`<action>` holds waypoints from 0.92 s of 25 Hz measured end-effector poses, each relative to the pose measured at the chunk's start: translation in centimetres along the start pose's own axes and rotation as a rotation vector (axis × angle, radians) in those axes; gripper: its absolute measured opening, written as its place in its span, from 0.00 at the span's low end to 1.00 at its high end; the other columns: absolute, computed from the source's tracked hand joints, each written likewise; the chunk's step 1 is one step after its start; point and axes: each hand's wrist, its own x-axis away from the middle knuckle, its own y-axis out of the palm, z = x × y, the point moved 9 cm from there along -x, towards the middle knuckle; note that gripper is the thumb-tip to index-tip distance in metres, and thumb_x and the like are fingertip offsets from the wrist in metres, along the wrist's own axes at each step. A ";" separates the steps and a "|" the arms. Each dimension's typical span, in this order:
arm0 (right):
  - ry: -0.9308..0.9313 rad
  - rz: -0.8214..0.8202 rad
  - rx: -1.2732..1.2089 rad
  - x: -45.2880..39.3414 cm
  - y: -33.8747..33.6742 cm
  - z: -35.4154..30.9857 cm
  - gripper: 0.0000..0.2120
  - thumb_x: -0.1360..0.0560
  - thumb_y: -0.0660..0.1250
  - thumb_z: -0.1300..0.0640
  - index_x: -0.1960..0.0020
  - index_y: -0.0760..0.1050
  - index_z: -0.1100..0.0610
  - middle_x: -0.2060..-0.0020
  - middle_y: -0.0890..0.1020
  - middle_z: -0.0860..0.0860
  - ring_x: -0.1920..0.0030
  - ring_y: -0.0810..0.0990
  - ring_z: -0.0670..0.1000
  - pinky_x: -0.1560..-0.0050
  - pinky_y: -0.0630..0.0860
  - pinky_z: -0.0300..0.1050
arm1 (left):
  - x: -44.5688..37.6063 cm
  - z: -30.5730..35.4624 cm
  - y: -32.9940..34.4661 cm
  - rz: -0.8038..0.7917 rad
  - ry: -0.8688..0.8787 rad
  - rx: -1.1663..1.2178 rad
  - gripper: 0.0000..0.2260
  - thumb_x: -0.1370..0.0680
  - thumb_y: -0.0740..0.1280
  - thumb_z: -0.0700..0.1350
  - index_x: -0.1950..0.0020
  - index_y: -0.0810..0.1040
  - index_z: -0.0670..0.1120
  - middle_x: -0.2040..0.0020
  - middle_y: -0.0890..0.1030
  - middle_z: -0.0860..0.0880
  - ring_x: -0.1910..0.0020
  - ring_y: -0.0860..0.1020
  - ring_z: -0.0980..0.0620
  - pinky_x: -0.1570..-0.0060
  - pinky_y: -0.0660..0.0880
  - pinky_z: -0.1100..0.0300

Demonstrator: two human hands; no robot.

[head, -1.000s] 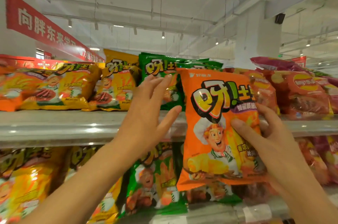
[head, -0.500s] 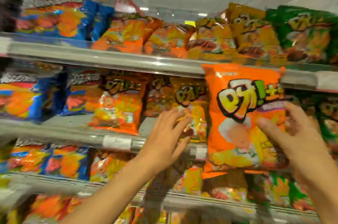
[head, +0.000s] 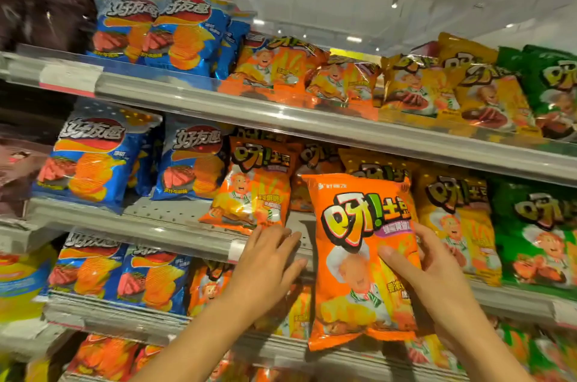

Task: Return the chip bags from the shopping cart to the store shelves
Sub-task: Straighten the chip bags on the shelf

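1. The right hand (head: 437,281) grips the orange chip bag (head: 363,260) upright, long axis vertical, thumb across its front and the other fingers (head: 420,233) curled behind its right edge; the bag hangs in front of the middle shelf (head: 175,225), not yet on it.
2. The matching orange bags (head: 253,185) stand on that shelf up and to the left of it; a gap lies between them and the yellow bags (head: 456,219).
3. The left hand (head: 268,260) is nearer that gap, fingers straight and slightly apart, holding nothing, tips by the shelf's front edge.
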 end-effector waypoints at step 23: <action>0.362 0.145 -0.120 -14.9 9.2 4.4 0.19 0.23 0.71 0.62 0.33 0.73 0.62 0.46 0.84 0.63 0.47 0.85 0.62 0.43 0.82 0.61 | -5.5 -14.4 -2.4 0.071 -0.441 0.117 0.40 0.26 0.72 0.61 0.20 0.56 0.49 0.21 0.53 0.42 0.24 0.58 0.39 0.33 0.68 0.42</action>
